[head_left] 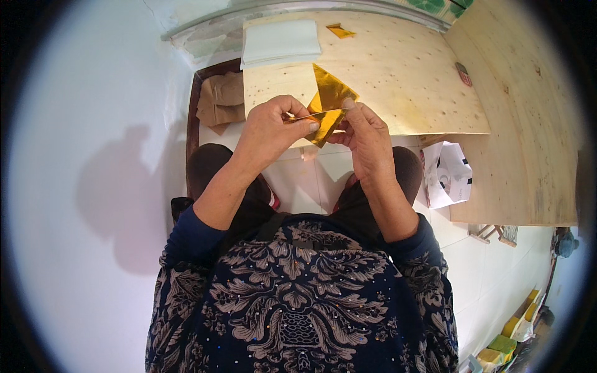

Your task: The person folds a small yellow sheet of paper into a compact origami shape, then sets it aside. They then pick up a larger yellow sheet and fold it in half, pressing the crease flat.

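Between my two hands is a shiny gold foil paper (331,89), partly folded, with pointed corners sticking up and down. My left hand (273,127) pinches its left side, thumb on top and fingers curled beneath. At the right side, my right hand (367,133) grips the paper between thumb and fingers. The paper is held in the air over the near edge of the wooden table (410,87). My fingers hide some of the folds. Farther back on the tabletop lies a small folded gold paper piece (340,31).
A stack of white sheets (280,42) lies at the table's far left. Brown paper (221,99) sits beside it in a dark frame. A small red and dark object (464,74) is near the right wooden board (516,124). Below stands a white bag (448,174).
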Demonstrator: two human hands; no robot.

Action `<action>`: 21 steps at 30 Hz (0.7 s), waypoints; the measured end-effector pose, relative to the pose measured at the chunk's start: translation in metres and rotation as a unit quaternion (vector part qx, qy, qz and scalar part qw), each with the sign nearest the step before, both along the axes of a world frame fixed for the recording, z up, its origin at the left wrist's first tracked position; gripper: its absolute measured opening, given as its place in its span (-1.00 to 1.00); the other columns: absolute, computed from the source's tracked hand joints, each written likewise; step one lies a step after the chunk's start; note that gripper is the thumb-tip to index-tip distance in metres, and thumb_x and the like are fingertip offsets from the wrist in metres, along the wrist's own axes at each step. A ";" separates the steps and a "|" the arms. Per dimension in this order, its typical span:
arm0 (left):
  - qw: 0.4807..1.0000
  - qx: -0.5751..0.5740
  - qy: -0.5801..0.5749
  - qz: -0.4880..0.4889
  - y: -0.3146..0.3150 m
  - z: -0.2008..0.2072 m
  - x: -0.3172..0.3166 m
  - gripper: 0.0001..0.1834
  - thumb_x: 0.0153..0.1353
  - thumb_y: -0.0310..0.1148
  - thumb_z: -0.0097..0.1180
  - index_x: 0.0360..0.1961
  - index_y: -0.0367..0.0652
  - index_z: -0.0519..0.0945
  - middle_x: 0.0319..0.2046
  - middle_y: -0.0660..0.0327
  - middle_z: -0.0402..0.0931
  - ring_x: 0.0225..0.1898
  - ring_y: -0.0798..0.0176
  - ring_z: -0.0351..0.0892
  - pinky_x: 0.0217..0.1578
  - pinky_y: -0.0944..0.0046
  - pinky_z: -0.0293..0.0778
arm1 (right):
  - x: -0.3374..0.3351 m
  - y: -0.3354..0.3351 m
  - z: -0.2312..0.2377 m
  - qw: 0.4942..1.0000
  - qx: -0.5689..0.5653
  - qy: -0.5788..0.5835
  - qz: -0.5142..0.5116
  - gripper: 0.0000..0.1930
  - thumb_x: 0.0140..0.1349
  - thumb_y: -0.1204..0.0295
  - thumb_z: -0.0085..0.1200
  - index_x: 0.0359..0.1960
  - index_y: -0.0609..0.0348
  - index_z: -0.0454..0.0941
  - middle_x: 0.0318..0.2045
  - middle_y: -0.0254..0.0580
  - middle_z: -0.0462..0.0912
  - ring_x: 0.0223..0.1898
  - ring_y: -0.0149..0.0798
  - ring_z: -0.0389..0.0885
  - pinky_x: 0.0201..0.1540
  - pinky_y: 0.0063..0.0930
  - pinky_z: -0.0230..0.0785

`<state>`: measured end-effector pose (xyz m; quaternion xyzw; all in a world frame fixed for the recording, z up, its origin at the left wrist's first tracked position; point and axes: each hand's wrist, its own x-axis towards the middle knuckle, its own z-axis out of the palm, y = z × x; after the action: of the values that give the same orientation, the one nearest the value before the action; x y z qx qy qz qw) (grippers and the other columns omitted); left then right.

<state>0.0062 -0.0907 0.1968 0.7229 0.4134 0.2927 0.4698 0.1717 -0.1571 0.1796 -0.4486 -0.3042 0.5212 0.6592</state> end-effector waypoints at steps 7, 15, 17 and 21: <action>1.000 0.029 0.003 0.007 0.005 0.005 0.004 -0.76 0.01 -0.35 0.30 -0.39 -0.32 0.61 -0.46 0.16 0.62 -0.43 0.34 0.59 -0.37 0.39 0.48 | -0.001 -0.001 0.001 0.998 -0.007 -0.048 0.028 -0.65 0.29 0.13 0.09 -0.16 0.20 0.58 -0.36 -0.25 0.64 -0.36 -0.43 0.59 -0.34 -0.57 0.51; 1.000 -0.011 0.025 0.002 0.001 0.015 0.003 -0.76 0.01 -0.37 0.30 -0.36 -0.32 0.61 -0.44 0.14 0.62 -0.43 0.37 0.58 -0.37 0.41 0.50 | 0.005 -0.003 -0.002 0.998 0.009 0.020 0.063 -0.70 0.27 0.23 0.14 -0.13 0.22 0.57 -0.30 -0.25 0.65 -0.33 -0.43 0.62 -0.34 -0.58 0.51; 0.999 -0.010 -0.039 0.003 -0.001 0.014 0.003 -0.75 0.02 -0.40 0.29 -0.29 -0.32 0.60 -0.40 0.14 0.61 -0.40 0.38 0.58 -0.35 0.43 0.51 | 0.002 -0.003 -0.003 0.998 -0.015 -0.039 0.049 -0.72 0.27 0.27 0.14 -0.12 0.22 0.56 -0.28 -0.24 0.65 -0.34 -0.43 0.62 -0.34 -0.58 0.51; 0.975 -0.022 -0.216 0.042 -0.007 0.006 -0.002 -0.74 0.09 -0.44 0.27 -0.20 -0.30 0.56 -0.37 0.18 0.57 -0.39 0.40 0.58 -0.30 0.44 0.54 | -0.002 -0.002 -0.003 0.999 -0.014 0.040 -0.025 -0.74 0.28 0.32 0.13 -0.09 0.21 0.54 -0.27 -0.27 0.65 -0.34 -0.45 0.61 -0.34 -0.59 0.49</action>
<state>0.0043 -0.0973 0.2029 0.6142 0.3382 0.4521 0.5513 0.1698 -0.1592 0.1769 -0.4438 -0.2587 0.5262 0.6777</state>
